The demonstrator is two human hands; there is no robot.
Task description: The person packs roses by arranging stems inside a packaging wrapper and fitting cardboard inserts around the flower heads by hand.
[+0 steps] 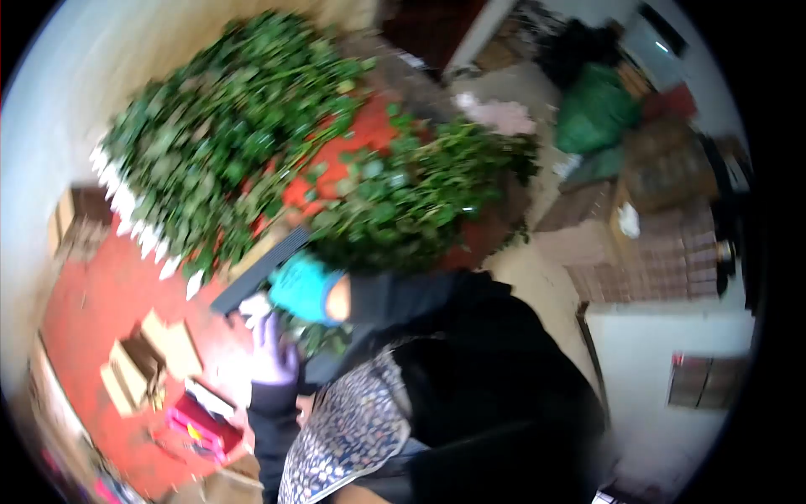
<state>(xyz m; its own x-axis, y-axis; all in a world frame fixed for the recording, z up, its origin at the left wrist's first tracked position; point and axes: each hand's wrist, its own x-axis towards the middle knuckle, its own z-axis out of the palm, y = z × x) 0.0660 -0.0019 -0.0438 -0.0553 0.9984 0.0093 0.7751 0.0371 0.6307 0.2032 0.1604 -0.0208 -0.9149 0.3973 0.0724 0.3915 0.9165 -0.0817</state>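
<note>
**Gloved hands beside black ridged strip**

Left of centre, green leafy stems [323, 338] are seen under the teal-gloved right hand [304, 290], which is curled; the purple-gloved left hand [275, 351] is held with fingers extended. Whether anything is pinched cannot be told.

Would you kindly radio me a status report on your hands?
Purple-gloved left hand by white bloom, grip blurred. Teal-gloved right hand close by. Black bar between hands and larger leafy heap.
</note>
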